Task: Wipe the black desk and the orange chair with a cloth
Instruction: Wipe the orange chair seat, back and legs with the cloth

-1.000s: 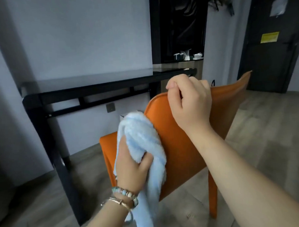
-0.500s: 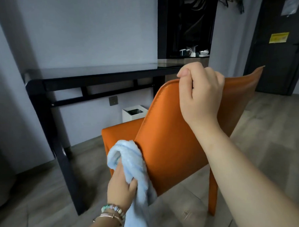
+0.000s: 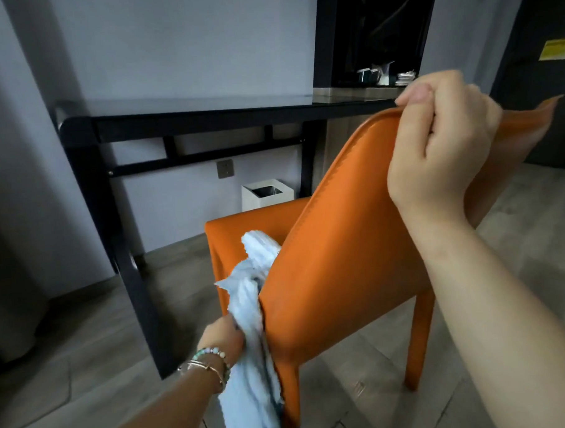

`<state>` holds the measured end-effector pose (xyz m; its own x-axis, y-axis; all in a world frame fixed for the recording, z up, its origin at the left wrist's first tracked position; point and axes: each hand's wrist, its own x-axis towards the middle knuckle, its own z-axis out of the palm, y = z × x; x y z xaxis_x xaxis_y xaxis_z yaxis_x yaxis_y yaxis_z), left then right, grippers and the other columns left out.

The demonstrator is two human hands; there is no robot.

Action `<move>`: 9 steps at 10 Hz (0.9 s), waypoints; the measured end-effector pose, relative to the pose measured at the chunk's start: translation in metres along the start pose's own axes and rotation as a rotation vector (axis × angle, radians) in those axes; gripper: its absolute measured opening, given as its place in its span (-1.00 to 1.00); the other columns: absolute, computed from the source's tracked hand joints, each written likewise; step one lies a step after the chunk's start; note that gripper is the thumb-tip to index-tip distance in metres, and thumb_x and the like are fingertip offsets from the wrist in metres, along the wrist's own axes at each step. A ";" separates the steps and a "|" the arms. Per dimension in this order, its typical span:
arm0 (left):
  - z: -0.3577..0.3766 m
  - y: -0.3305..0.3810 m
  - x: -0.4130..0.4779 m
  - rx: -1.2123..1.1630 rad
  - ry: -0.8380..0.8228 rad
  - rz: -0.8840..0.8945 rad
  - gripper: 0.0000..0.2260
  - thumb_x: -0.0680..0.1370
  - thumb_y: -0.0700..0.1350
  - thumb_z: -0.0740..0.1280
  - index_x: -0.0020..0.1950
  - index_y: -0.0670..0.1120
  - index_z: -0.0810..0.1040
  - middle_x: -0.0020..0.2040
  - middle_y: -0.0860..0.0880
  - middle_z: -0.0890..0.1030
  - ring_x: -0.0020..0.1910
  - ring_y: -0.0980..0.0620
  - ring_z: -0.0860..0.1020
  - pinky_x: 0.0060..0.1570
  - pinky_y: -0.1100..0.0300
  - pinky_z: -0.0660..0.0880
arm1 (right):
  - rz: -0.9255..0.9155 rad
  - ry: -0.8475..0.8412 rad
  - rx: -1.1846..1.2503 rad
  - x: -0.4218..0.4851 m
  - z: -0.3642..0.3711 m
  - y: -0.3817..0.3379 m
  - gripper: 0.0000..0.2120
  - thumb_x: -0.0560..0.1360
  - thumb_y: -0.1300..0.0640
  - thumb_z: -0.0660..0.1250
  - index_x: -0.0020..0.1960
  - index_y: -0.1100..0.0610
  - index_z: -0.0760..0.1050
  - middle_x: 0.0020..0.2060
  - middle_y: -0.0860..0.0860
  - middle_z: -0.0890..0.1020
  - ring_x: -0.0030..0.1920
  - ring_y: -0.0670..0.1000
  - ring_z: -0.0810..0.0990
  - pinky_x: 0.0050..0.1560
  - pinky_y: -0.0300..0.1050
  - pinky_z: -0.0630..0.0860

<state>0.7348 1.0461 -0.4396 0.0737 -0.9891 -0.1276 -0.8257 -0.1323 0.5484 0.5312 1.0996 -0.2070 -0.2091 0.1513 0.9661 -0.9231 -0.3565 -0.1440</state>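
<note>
Here left hand [image 3: 224, 336] presses cloth [image 3: 251, 315] against orange chair [image 3: 340, 243].

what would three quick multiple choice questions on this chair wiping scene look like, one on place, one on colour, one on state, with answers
1. Where is the white bin?
A. on the desk
B. on the floor under the black desk
C. on the chair seat

2. What colour is the cloth?
A. light blue
B. red
C. black

3. What is the right hand doing?
A. hanging free
B. holding the cloth
C. gripping the top edge of the orange chair

Answers: 1 B, it stands beneath the desk by the wall. 2 A, pale blue fabric in the left hand. 3 C, fingers curl over the backrest.
</note>
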 end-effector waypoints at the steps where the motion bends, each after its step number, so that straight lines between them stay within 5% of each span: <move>1: -0.003 0.001 0.007 -0.442 0.005 -0.051 -0.69 0.56 -0.14 0.11 0.23 -0.16 0.49 0.15 -0.15 0.56 0.17 -0.14 0.49 0.19 0.14 0.36 | -0.004 -0.002 0.005 -0.002 0.000 0.000 -0.73 0.54 0.26 0.09 -0.19 0.25 0.53 -0.36 0.10 0.56 -0.28 0.04 0.47 0.01 -0.25 0.24; 2: -0.001 0.035 0.015 -0.673 -0.091 -0.090 -0.70 0.65 -0.17 0.02 0.24 -0.24 0.45 0.15 -0.17 0.52 0.16 -0.11 0.45 0.22 0.12 0.29 | -0.001 0.005 0.009 -0.003 0.000 0.000 -0.73 0.54 0.25 0.10 -0.20 0.24 0.53 -0.37 0.08 0.55 -0.29 0.03 0.46 0.00 -0.23 0.25; 3: 0.007 0.032 0.020 -0.653 -0.121 -0.241 -0.66 0.66 -0.22 -0.02 0.36 -0.33 0.32 0.35 -0.25 0.39 0.27 -0.14 0.38 0.32 0.10 0.22 | -0.006 -0.004 0.018 -0.001 0.000 -0.001 -0.74 0.53 0.26 0.10 -0.21 0.24 0.54 -0.39 0.07 0.54 -0.32 0.05 0.47 -0.01 -0.19 0.27; 4: 0.006 0.021 0.011 -0.573 -0.150 -0.205 -0.66 0.62 -0.26 0.07 0.37 -0.34 0.31 0.36 -0.30 0.38 0.32 -0.24 0.38 0.29 -0.01 0.34 | -0.026 0.004 0.012 0.000 -0.002 0.000 -0.74 0.51 0.26 0.11 -0.22 0.24 0.54 -0.41 0.06 0.53 -0.34 0.06 0.48 -0.02 -0.18 0.28; 5: 0.007 0.030 0.007 -0.736 -0.079 -0.183 -0.68 0.63 -0.24 0.08 0.32 -0.35 0.36 0.30 -0.31 0.43 0.29 -0.28 0.41 0.18 -0.06 0.40 | -0.011 0.002 -0.004 0.000 -0.001 0.000 -0.73 0.51 0.25 0.10 -0.22 0.24 0.54 -0.41 0.06 0.53 -0.34 0.07 0.48 -0.02 -0.17 0.27; 6: -0.002 0.055 -0.021 -0.930 0.242 0.075 -0.76 0.63 -0.16 0.15 0.21 -0.22 0.49 0.16 -0.16 0.57 0.20 -0.13 0.51 0.18 -0.02 0.44 | -0.020 0.012 0.009 -0.001 0.000 -0.001 -0.73 0.52 0.24 0.10 -0.21 0.25 0.54 -0.40 0.07 0.54 -0.34 0.08 0.49 -0.02 -0.18 0.27; 7: -0.003 0.050 -0.027 -1.008 0.177 -0.020 -0.88 0.59 -0.23 0.19 0.04 -0.16 0.52 0.02 -0.12 0.60 -0.02 -0.06 0.54 0.06 0.08 0.47 | -0.030 0.011 0.004 -0.002 -0.001 0.000 -0.73 0.53 0.24 0.11 -0.21 0.25 0.54 -0.40 0.06 0.54 -0.33 0.07 0.48 0.00 -0.19 0.26; 8: 0.004 0.035 -0.015 -0.898 0.052 -0.143 -0.61 0.35 -0.02 0.18 0.12 -0.10 0.54 0.08 -0.22 0.60 0.03 -0.17 0.55 0.15 -0.03 0.47 | -0.031 0.020 0.011 -0.001 0.000 -0.001 -0.73 0.52 0.24 0.10 -0.22 0.25 0.54 -0.41 0.06 0.53 -0.34 0.07 0.48 -0.02 -0.19 0.27; 9: 0.015 0.028 0.001 -0.879 0.017 -0.305 -0.55 0.24 -0.04 0.15 0.05 -0.16 0.55 0.09 -0.22 0.58 0.15 -0.22 0.51 0.27 -0.03 0.39 | -0.038 0.032 0.011 -0.001 0.001 0.000 -0.73 0.52 0.24 0.10 -0.22 0.26 0.54 -0.40 0.07 0.53 -0.33 0.08 0.48 -0.03 -0.17 0.29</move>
<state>0.7035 1.0420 -0.4366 0.2317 -0.9032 -0.3612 -0.0497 -0.3818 0.9229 0.5318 1.0983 -0.2079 -0.1847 0.1945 0.9633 -0.9269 -0.3604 -0.1049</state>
